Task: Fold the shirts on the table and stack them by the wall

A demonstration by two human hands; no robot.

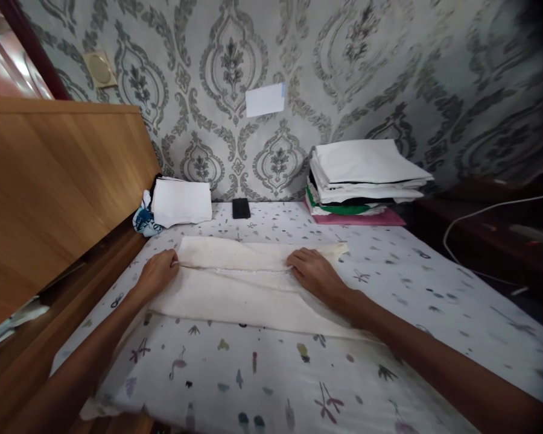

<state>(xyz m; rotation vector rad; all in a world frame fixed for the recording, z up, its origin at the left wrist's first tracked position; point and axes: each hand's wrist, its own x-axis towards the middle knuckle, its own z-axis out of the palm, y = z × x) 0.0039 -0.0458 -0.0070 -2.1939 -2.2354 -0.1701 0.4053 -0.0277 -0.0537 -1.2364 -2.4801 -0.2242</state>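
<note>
A cream-coloured cloth [244,301] lies spread across the patterned sheet, with a fold or seam running along its middle. My left hand [159,270] pinches the cloth at the left end of that line, its fingers closed. Toward the right end, my right hand [315,272] grips the same line, fingers curled down and partly hidden from me. Between the two hands the line is nearly straight. A corner of the cloth sticks out beyond my right hand.
A tall stack of folded cloths [362,166] stands at the back right, and a smaller folded pile [183,202] at the back left. A dark flat object [241,208] lies between them. The wooden panel [63,193] borders the left; a white cable [452,232] hangs on the right.
</note>
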